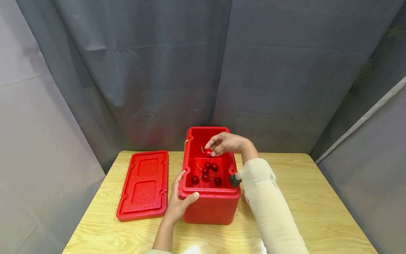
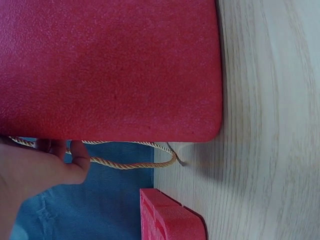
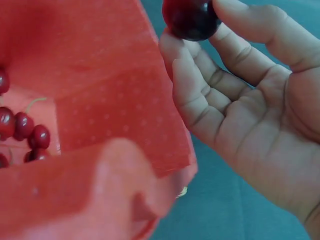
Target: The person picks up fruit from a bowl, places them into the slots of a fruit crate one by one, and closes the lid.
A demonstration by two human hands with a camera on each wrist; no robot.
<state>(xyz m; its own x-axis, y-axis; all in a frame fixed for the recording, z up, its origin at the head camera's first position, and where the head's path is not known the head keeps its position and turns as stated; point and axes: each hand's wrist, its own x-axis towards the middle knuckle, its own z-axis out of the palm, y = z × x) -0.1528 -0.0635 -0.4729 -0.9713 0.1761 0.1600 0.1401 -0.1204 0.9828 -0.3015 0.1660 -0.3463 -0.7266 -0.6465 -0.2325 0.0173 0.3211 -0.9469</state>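
Note:
A tall red foam box (image 1: 210,210) stands lidless, with several dark red cherries (image 1: 205,171) lying on its floor. Over the box opening, my right hand (image 1: 231,143) pinches one cherry (image 1: 208,152) between thumb and fingers, its stem pointing left. The right wrist view shows this dark, shiny cherry (image 3: 191,19) at the fingertips, above the rim. My left hand (image 1: 177,204) grips the near left corner of the box, thumb on the front rim and fingers along the left side. In the left wrist view that hand (image 2: 47,167) is beside a twisted gold cord (image 2: 125,165) hanging along the box.
The red foam lid (image 1: 144,185) lies on the wooden table (image 1: 304,208), left of the box. Grey curtains (image 1: 165,70) hang close behind the table and along both sides. Something round and mostly hidden sits right of the box, behind the right sleeve (image 1: 269,204).

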